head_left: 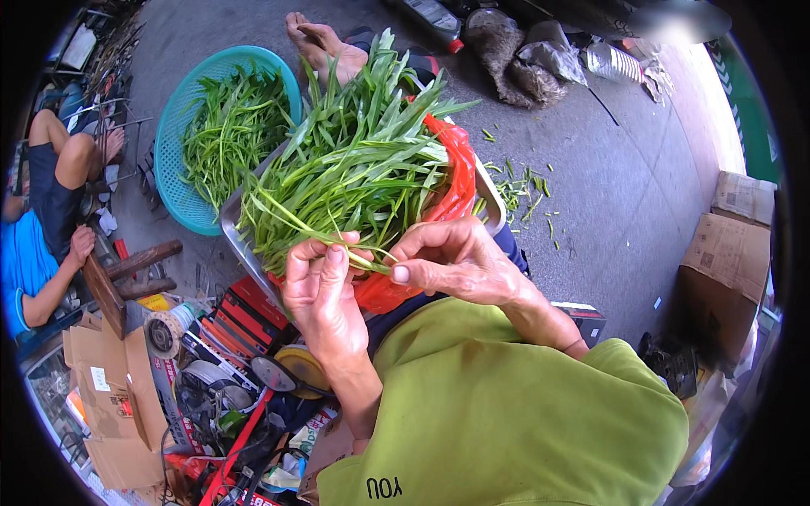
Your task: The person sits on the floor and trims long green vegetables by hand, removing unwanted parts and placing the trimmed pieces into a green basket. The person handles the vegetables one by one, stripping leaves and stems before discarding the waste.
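Both hands meet over a metal tray (240, 240) heaped with green stalks (354, 169): the left hand (325, 299) has its fingers curled and pinching 1 thin stem (359, 253), and the right hand (451, 261) pinches the same stem from the other side, thumb pressed to forefinger. The stem lies at the near edge of the heap, just above an orange bag (451, 181) tucked under the greens. A teal basket (181, 143) with more greens sits on the floor beyond the tray to the left, bits of cut stalk (519, 190) are scattered on the concrete to the right, and another person's arm (59, 278) shows at the far left.
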Demonstrator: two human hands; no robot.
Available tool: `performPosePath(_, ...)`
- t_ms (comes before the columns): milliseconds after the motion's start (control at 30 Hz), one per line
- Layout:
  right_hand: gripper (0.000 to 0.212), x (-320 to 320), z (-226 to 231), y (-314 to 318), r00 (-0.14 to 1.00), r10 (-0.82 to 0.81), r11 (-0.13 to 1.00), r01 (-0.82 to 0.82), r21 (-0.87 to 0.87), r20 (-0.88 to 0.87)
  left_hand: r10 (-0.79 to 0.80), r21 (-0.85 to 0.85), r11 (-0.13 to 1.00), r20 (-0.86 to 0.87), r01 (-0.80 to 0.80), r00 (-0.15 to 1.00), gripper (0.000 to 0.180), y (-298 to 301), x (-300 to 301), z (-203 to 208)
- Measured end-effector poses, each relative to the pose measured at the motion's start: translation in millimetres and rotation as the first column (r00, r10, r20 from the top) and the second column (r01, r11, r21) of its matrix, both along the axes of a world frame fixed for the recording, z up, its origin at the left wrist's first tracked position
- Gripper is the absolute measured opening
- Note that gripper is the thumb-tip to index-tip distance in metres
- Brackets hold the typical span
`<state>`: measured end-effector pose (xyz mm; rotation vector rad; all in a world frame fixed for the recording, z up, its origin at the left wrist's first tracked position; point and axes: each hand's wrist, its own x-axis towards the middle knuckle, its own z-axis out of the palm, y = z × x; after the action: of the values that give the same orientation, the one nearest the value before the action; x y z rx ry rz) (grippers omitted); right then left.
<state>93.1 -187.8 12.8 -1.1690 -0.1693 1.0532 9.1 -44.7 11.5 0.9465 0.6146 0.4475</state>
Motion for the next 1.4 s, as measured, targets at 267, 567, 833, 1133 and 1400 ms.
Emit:
performPosePath(267,0.019,1.4,-19.4,5.6,0.975,-0.034,0.998,0.022,-0.056,-0.221,0.036,0.009,0.999,-0.005,-0.036,0.999,0.01,1.5,-4.1,-0.2)
performPosePath(567,0.019,1.4,-20.2,9.0,0.961,-0.019,0.998,0.004,-0.057,-0.278,0.041,0.032,0.999,-0.033,-0.04,0.999,0.009,4.0,-4.3,-2.1)
performPosePath(833,0.013,-3.6,-16.9,14.3,0.988,0.02,1.0,-0.023,-0.018,-0.152,0.015,0.092,0.996,-0.041,-0.011,0.999,0.01,0.8,-3.9,-6.3)
performPosePath(1133,0.009,-9.7,-24.4,22.3,0.942,-0.197,0.97,0.227,-0.085,0.27,-0.037,0.179,0.984,0.124,0.014,0.992,0.011,-18.7,2.2,-10.3)
performPosePath(1400,0.016,23.9,-44.8,-16.2,0.773,-0.615,0.774,0.63,0.067,-0.159,0.025,0.452,0.878,0.285,-0.158,0.958,0.016,2.8,1.9,6.3)
